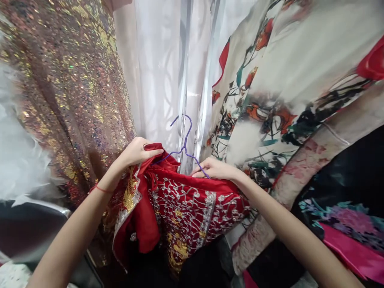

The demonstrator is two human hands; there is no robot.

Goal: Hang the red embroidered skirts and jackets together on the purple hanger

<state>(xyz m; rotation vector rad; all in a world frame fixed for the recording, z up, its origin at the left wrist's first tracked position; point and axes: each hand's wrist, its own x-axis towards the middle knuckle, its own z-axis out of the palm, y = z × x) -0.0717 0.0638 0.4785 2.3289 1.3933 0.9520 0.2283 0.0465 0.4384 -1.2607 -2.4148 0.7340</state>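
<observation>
A red garment [184, 200] with silver and gold embroidery hangs between my hands, its red lining showing on the left side. From its top edge rises a purple wire hanger [185, 146], hook upward, the lower arms partly inside the cloth. My left hand [139, 152] is closed on the garment's upper left edge, thumb on top, close to one hanger arm. At the upper right edge my right hand [214, 168] grips the red cloth beside the other arm; some of its fingers are hidden behind the fabric.
Sequined gold-pink fabric [75, 80] hangs at the left, above white feathery material [24, 152]. Sheer white drapes [159, 60] hang behind the hook. To the right are a cream floral garment [270, 112] and a black garment [354, 180] with purple flowers and a pink band.
</observation>
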